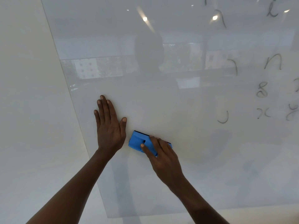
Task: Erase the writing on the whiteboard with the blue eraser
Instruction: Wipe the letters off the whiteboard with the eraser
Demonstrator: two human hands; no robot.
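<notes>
Right hand [161,152] grips blue eraser [139,141] from above, fingers curled over back, pad pressed to whiteboard [161,97] low centre. Left hand [110,126] spread flat on board beside it. Eraser looks light, rigid-backed, soft-faced (glossy surface likely slippery). Writing [273,62] remains well apart, upper right.

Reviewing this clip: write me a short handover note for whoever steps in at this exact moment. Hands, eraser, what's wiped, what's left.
Left hand: open, palm flat on the whiteboard, holding nothing.
Right hand: fingers pressing the blue eraser against the board, low and centre, just right of the left hand.
Done: the board's left and middle area shows no writing.
Left: handwritten letters remain down the right side, top to about eraser height, including a hooked stroke nearest the eraser. Work rightward and upward from here.
</notes>
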